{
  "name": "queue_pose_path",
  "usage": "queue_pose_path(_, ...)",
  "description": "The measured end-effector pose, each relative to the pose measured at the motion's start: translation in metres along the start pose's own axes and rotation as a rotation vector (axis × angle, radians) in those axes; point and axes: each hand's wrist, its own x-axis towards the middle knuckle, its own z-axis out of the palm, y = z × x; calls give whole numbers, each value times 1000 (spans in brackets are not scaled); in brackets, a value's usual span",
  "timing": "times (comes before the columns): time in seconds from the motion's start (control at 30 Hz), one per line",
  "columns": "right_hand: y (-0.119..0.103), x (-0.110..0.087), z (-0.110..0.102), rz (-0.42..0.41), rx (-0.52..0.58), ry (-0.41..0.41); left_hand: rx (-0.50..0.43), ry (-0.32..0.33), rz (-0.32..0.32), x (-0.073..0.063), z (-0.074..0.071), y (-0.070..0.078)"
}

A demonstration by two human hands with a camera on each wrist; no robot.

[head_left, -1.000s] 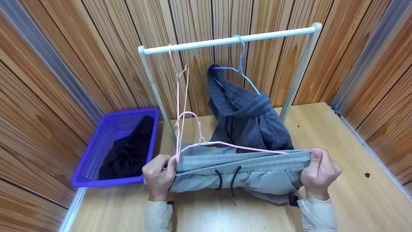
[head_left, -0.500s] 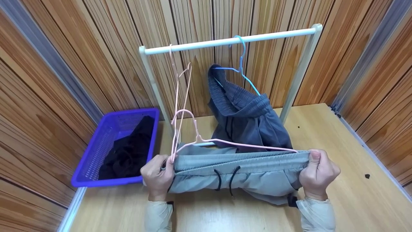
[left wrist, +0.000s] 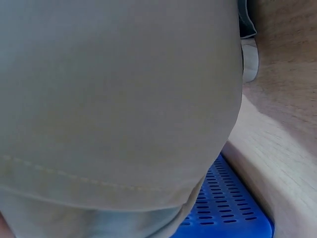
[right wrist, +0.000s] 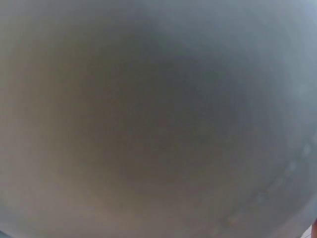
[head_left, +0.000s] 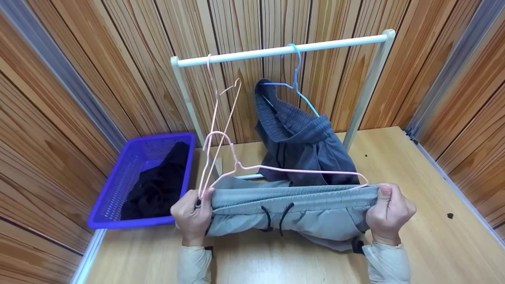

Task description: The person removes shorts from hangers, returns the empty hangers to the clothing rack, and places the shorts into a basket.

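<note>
In the head view, light grey drawstring shorts are stretched sideways between both hands. My left hand grips the left end of the waistband, thumb on top. The right end is gripped by my right hand. A pink hanger stands up out of the waistband, hook at the upper left. Its right corner shows above the fabric beside my right hand; its lower part is hidden inside. A second pink hanger hangs from the rack, its lower end at my left thumb. Grey fabric fills most of the left wrist view.
Behind stands a white rack. From it a blue hanger carries dark grey shorts. On the left, a purple basket contains a black garment. Wood-panelled walls enclose the wooden table.
The pink hanger in the waistband has shifted left and its right corner has come up into sight above the fabric. Both hands have drifted slightly left, still gripping. The hanging pink hanger has swung.
</note>
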Motion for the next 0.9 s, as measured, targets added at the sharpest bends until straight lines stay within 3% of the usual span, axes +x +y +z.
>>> queue_pose_path(0.47, -15, -9, 13, -25, 30, 26, 8, 31, -9, 1, -1, 2)
queue_pose_path(0.9, -17, -28, 26, -86, 24, -58, -43, 35, -13, -1, 2, 3)
